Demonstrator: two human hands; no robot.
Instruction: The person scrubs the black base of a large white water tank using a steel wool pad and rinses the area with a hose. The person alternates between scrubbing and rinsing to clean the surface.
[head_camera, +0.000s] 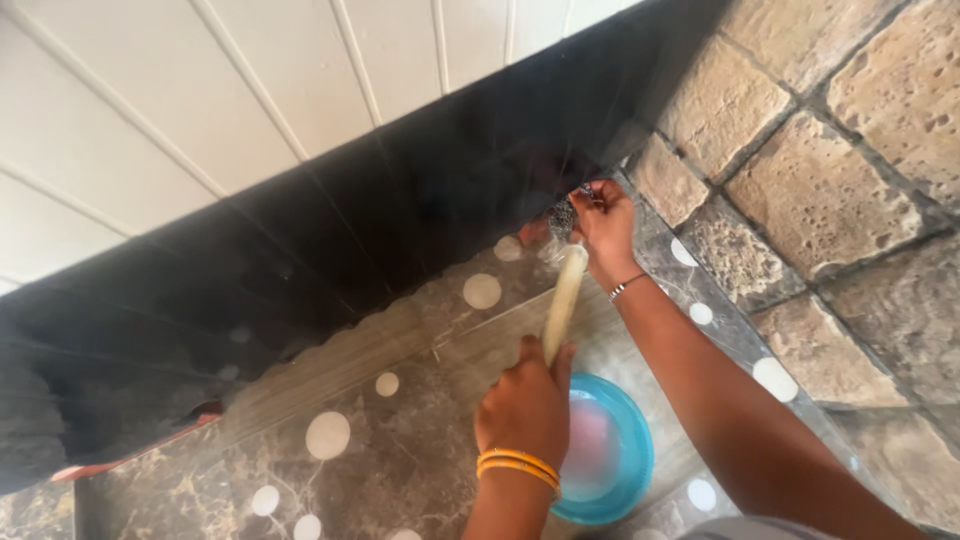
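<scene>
packages: none in view
labels: none in view
signs: none in view
screens: none in view
</scene>
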